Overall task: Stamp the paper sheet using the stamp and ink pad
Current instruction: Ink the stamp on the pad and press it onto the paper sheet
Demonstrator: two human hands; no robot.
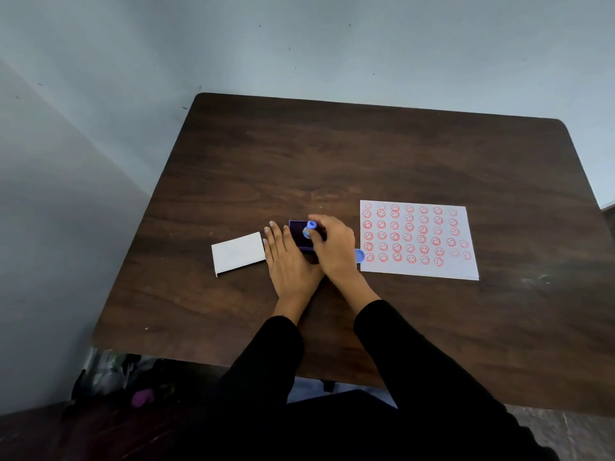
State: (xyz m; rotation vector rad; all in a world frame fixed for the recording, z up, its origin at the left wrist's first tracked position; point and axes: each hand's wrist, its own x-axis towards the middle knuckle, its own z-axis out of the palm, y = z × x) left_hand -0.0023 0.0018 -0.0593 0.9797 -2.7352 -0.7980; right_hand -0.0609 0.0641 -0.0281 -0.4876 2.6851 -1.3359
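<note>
Ink pad (301,239) partly hidden behind both hands (332,247).

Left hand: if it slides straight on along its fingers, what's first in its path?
Probably nothing: the left hand lies flat, fingers pointing to the table's far edge. Ink pad sits just right of that line, white box left; depth is unclear.

Dark brown wood-grain table (332,154) with rounded far corners, set against a pale blue-grey wall (299,44) bearing small dark specks. A second wall plane (50,227) meets it at the left, forming a corner. Light is soft and even. Below the table's near-left edge, dim clutter (109,377) and a purple object (141,397) lie on the floor. Speckled grey floor (572,434) at lower right.
</note>
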